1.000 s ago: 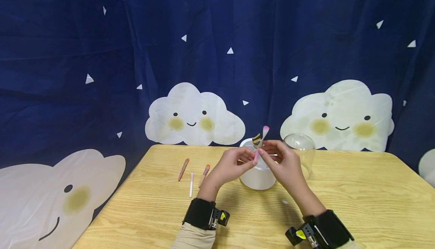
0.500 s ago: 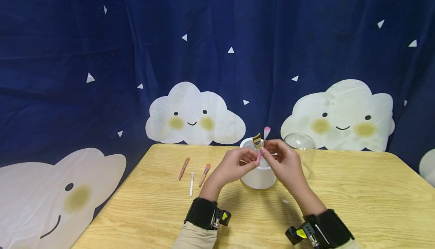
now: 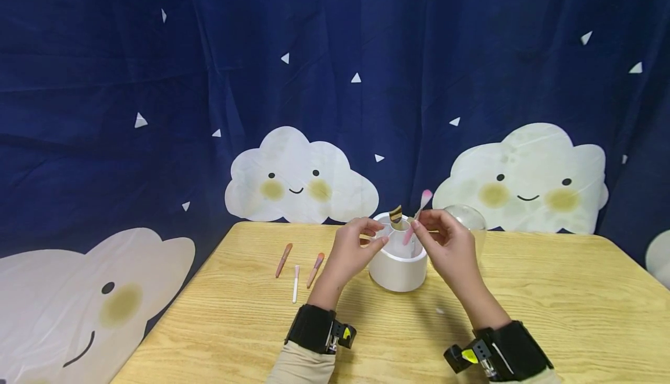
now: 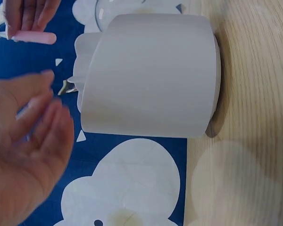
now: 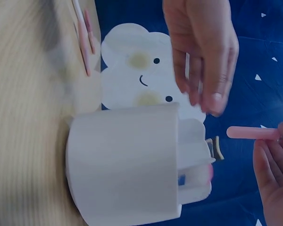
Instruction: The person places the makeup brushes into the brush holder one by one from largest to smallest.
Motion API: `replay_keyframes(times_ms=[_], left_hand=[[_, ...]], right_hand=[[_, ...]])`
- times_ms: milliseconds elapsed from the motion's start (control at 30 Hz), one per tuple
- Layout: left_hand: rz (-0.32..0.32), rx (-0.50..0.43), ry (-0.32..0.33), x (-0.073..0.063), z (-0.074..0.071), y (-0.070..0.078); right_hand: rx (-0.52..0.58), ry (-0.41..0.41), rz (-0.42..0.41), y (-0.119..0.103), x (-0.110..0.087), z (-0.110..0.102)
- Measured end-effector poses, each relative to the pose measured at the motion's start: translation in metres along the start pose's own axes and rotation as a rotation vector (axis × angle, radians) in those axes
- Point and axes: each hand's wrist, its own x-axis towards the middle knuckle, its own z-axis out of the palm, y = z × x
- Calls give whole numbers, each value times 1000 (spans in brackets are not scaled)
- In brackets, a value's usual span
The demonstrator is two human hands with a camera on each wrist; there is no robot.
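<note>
My right hand (image 3: pixel 445 241) pinches a makeup brush by its pink handle (image 3: pixel 408 234), its pink-and-white bristles (image 3: pixel 426 199) pointing up. The brush hangs over the open white round holder (image 3: pixel 398 274), which has inner compartments. In the right wrist view the handle's rounded end (image 5: pixel 240 132) sticks out past the fingertips. My left hand (image 3: pixel 357 251) holds nothing; its fingers, loosely bent, are at the holder's left rim. A gold-and-dark curved piece (image 3: pixel 395 216) stands up out of the holder. A pink tip (image 5: pixel 210 172) shows in another compartment in the right wrist view.
Three makeup brushes lie left of the holder: a brownish-pink one (image 3: pixel 283 260), a white one (image 3: pixel 295 284) and one with orange bristles (image 3: pixel 315 270). A clear dome cover (image 3: pixel 473 227) stands behind my right hand. A small whitish spot (image 3: pixel 439 310) shows on the wooden table (image 3: pixel 565 302).
My left hand has let go of the pink brush and drawn slightly left. My right hand has moved right with the brush, which leans more to the right.
</note>
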Motion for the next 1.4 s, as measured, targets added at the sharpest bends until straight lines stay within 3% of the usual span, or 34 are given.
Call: replay_keyframes(times_ms=[100,233,533,833,1400], left_hand=[[12,93,83,-1,-1,-2],[2,187,115,-2,-1,-5],[-105,241,40,-5,2,-11],[-101,225,11,-4,2,-11],[-123,226,-19,-5,3,-8]], right_hand=[[5,36,6,-1,3,-4],[8,90,-6,1,5,-8],[-151,109,5,14,2,-9],[-173,96,-5,24,2,-8],[-246,-23,53,33,0,-3]])
